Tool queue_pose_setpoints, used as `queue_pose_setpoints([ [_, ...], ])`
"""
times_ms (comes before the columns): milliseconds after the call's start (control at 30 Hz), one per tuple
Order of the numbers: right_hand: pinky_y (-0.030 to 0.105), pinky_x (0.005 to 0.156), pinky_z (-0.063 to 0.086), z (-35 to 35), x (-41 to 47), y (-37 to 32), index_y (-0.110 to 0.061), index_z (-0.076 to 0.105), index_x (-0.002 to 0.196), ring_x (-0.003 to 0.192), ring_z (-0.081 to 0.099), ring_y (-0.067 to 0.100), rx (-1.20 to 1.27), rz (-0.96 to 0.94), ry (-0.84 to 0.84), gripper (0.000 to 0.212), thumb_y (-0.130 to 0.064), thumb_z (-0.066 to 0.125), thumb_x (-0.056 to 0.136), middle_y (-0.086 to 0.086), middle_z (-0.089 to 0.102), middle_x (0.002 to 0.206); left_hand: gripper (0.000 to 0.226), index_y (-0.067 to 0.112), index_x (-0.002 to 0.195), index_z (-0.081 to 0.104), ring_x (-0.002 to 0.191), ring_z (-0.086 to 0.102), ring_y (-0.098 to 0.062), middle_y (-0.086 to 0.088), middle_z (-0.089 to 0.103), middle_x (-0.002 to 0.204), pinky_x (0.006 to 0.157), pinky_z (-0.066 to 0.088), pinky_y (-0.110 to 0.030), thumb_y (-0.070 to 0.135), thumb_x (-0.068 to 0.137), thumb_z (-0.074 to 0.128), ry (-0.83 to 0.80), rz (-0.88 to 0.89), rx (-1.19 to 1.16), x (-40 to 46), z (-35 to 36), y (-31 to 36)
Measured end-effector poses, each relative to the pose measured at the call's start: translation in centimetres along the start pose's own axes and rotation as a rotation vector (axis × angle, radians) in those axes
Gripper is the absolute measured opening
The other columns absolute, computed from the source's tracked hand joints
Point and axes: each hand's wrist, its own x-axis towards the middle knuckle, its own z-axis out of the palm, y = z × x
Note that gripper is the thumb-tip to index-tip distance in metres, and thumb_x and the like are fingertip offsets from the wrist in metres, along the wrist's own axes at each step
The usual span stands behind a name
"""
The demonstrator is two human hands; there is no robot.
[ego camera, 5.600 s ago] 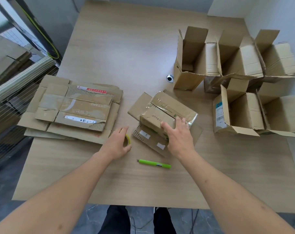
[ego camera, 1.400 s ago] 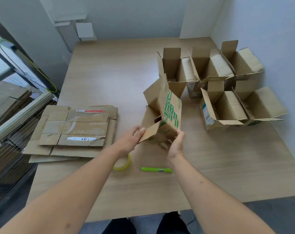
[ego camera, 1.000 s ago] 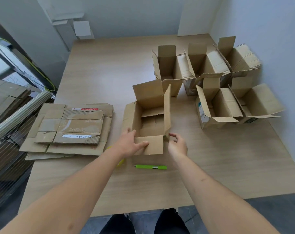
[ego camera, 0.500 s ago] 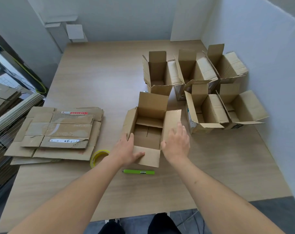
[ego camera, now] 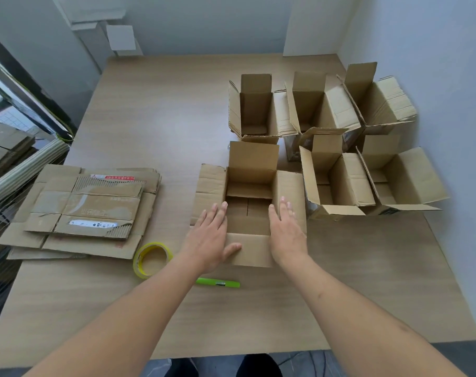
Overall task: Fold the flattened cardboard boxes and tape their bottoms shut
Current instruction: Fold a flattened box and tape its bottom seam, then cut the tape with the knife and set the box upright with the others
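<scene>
Now logging what I see —
Left hand (ego camera: 209, 236): fingers straight, flat on box's left flap.
Right hand (ego camera: 285, 232): fingers straight, on right flap.
Box (ego camera: 249, 205): upright, open, between both palms.
Tape roll (ego camera: 151, 259): left of left thumb.

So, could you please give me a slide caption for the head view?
Both hands, left and right, flat on an opened box; tape roll alongside.

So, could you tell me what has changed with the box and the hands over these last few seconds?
The box, earlier lying bottom-up under the right hand, was lifted, turned over and set down open-side up. Both hands now press its side flaps outward with straight fingers; the left hand has left the tape roll. The flat stack, green pen and five finished boxes stayed put.
</scene>
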Motion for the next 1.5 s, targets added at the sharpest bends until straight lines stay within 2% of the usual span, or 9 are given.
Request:
queue_pose_setpoints([
  [133,0.042,0.123,0.022,-0.4,1.3,1.5,-0.012,0.009,0.163,0.158,-0.002,0.029,-0.009,-0.031,0.003,0.086,0.011,0.054,0.094,0.012,-0.007,0.171,0.089,0.006,0.166,0.001,0.16,-0.015,-0.027,-0.012,-0.019,0.172,0.129,-0.007,-0.038,0.066,0.105,0.028,-0.007,-0.03,0.0,1.3,0.2,1.8],
  [367,0.036,0.126,0.017,-0.5,3.1,3.8,-0.012,0.014,0.163,0.158,0.003,0.028,0.028,-0.101,0.043,0.093,0.016,0.059,0.086,0.014,0.003,0.171,0.086,0.009,0.166,0.003,0.16,-0.014,-0.029,-0.015,-0.018,0.172,0.13,-0.005,-0.039,0.064,0.106,0.03,-0.015,-0.064,-0.006,3.3,-0.3,3.5],
  [533,0.037,0.126,0.015,-1.6,3.4,2.8,-0.01,0.028,0.16,0.156,0.018,0.029,0.114,-0.201,0.074,0.067,0.001,0.052,0.098,0.012,0.023,0.168,0.083,0.009,0.166,0.007,0.161,-0.002,-0.028,-0.012,-0.008,0.174,0.13,-0.001,-0.041,0.061,0.107,0.034,0.013,-0.046,-0.009,3.1,-2.2,4.4],
  [733,0.04,0.123,0.026,-5.4,3.2,-1.3,-0.011,0.041,0.153,0.152,0.027,0.03,0.141,-0.298,0.013,0.047,-0.024,0.041,0.108,0.011,0.034,0.163,0.068,0.01,0.163,0.023,0.159,0.014,-0.031,-0.012,0.013,0.173,0.129,0.008,-0.044,0.048,0.109,0.039,0.104,-0.094,-0.075,1.2,-6.0,1.9],
  [867,0.039,0.107,0.04,-7.5,2.8,-5.5,-0.012,0.057,0.135,0.134,0.046,0.031,0.113,-0.38,0.013,0.035,-0.024,0.044,0.105,0.008,0.053,0.142,0.065,0.011,0.162,0.026,0.159,0.017,-0.031,-0.012,0.018,0.172,0.129,0.01,-0.045,0.046,0.109,0.038,0.133,-0.17,-0.128,-0.9,-7.8,-2.0],
  [967,0.038,0.091,0.046,-8.0,3.1,-9.4,-0.015,0.058,0.13,0.116,0.057,0.032,0.096,-0.411,-0.005,0.032,-0.029,0.045,0.105,0.003,0.055,0.133,0.063,0.011,0.161,0.029,0.158,0.016,-0.029,-0.013,0.021,0.17,0.128,0.009,-0.047,0.045,0.109,0.038,0.159,-0.211,-0.155,-2.6,-8.6,-5.3],
  [1200,0.044,0.102,0.046,-6.1,4.0,-21.6,-0.014,0.055,0.14,0.13,0.052,0.034,0.087,-0.447,-0.096,0.039,-0.031,0.047,0.105,0.008,0.051,0.146,0.061,0.013,0.16,0.03,0.159,0.014,-0.03,-0.014,0.02,0.17,0.13,0.007,-0.047,0.045,0.11,0.038,0.164,-0.228,-0.193,-6.0,-8.4,-16.5],
  [1367,0.042,0.098,0.049,-2.2,4.9,-30.0,-0.019,0.054,0.14,0.124,0.056,0.033,0.07,-0.346,-0.163,0.04,-0.032,0.046,0.103,0.004,0.053,0.143,0.058,0.012,0.158,0.032,0.158,0.018,-0.03,-0.016,0.026,0.167,0.128,0.009,-0.048,0.041,0.109,0.042,0.113,-0.185,-0.206,-7.5,-7.0,-26.2],
  [1500,0.044,0.096,0.05,1.0,5.8,-35.7,-0.016,0.056,0.132,0.121,0.056,0.032,0.113,-0.168,-0.217,0.036,-0.033,0.044,0.102,0.004,0.052,0.138,0.059,0.012,0.159,0.03,0.158,0.017,-0.033,-0.018,0.023,0.168,0.129,0.01,-0.048,0.04,0.108,0.043,0.032,-0.167,-0.194,-8.0,-5.6,-33.6],
])
